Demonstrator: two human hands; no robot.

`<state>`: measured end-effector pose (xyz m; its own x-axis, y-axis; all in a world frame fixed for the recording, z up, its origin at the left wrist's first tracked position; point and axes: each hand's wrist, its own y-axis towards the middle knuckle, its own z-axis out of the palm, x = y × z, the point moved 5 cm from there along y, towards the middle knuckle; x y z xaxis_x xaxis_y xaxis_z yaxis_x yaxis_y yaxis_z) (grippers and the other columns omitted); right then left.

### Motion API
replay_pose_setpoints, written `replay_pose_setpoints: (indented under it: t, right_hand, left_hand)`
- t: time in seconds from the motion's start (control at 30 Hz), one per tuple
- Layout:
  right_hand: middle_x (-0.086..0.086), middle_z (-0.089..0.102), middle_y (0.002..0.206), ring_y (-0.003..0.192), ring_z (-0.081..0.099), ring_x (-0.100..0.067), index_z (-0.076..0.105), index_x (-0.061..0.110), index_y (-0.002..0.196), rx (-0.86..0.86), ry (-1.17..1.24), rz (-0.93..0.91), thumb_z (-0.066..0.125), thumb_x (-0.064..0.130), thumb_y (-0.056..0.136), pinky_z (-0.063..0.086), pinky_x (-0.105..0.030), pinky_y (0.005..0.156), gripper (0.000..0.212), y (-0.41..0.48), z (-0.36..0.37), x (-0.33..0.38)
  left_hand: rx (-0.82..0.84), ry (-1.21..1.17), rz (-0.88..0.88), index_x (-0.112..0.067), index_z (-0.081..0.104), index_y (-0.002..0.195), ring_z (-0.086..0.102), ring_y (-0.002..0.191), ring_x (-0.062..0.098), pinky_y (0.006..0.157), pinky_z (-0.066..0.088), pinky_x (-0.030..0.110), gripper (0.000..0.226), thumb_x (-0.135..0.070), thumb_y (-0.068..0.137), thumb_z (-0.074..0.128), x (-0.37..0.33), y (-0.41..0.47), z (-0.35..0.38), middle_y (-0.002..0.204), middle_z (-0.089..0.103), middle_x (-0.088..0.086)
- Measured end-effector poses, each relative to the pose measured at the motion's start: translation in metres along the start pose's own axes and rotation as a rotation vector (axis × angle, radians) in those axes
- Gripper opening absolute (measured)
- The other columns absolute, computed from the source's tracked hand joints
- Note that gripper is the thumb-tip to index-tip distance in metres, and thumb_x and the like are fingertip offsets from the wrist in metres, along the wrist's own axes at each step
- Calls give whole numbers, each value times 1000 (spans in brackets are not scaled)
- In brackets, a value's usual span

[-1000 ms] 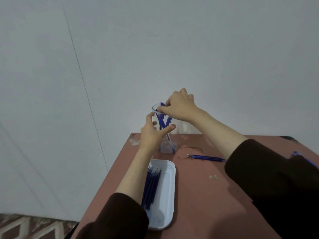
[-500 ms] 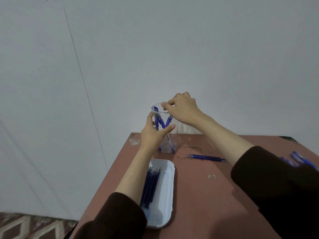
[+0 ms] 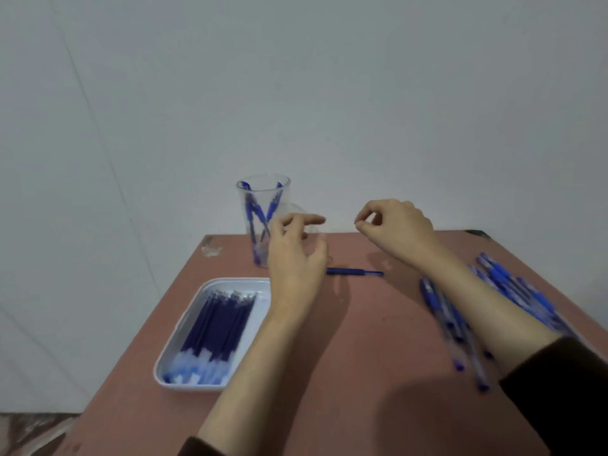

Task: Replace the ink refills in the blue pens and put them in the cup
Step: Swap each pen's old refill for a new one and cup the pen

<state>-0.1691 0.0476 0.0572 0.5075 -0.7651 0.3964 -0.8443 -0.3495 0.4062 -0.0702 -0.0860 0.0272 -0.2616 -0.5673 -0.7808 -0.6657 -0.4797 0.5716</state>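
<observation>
A clear plastic cup (image 3: 260, 195) stands at the table's far edge with blue pens (image 3: 255, 212) leaning inside it. My left hand (image 3: 296, 255) hovers just right of the cup, fingers loosely curled, holding nothing. My right hand (image 3: 398, 228) hangs further right above the table, thumb and forefinger close together with nothing visible between them. A white tray (image 3: 263, 286) at the left holds several blue ink refills (image 3: 218, 327). A loose refill (image 3: 357, 272) lies between my hands. Several blue pens (image 3: 513, 291) lie in a pile at the right, partly behind my right forearm.
The reddish-brown table (image 3: 345, 373) ends at a pale wall behind the cup. Its left edge drops to the floor (image 3: 29, 429). A small scuffed patch (image 3: 210, 248) marks the far left corner.
Both hands have let go of the cup and pulled back toward me and to the right. The pen my right hand lowered now stands in the cup. The view has tilted down.
</observation>
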Motion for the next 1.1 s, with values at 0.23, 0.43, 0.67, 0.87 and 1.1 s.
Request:
replay_pose_setpoints:
  t: [0.23,0.43,0.67,0.87,1.1]
  right_hand:
    - [-2,56,76,70,51,-20,51,14,68,236,-344,209,58,19,81,33,-26,58,16,-26,-10,-72]
    - [-4,48,89,98,58,-27,51,15,89,380,-556,190,62,30,85,36,-31,74,19,-39,0,-70]
    - [1,47,69,71,49,-21,41,15,65,417,-484,243,59,30,84,36,-29,67,30,-45,2,-62]
    - [2,58,66,59,54,-15,57,13,78,255,267,136,64,26,82,45,-26,58,15,-36,-10,-30]
    - [2,66,75,71,58,-16,62,40,96,147,309,-177,57,41,90,48,-36,71,8,-47,36,-6]
  left_hand:
    - [210,3,1,-23,66,97,57,84,2,78,43,19,22,-6,86,58,2,-37,59,110,47,-5]
    - [226,48,7,-24,67,99,54,80,-3,76,43,18,23,-6,87,59,10,-43,62,107,50,-7]
    - [210,30,13,-26,66,100,53,81,-8,72,41,9,24,-7,88,57,12,-40,58,104,51,-11]
    - [41,-98,6,-22,66,98,58,82,-5,69,41,5,26,-1,87,55,12,-30,30,99,66,-4]
    - [1,-78,-8,-25,61,105,59,87,1,72,43,7,25,-6,90,55,23,-25,15,106,63,-2]
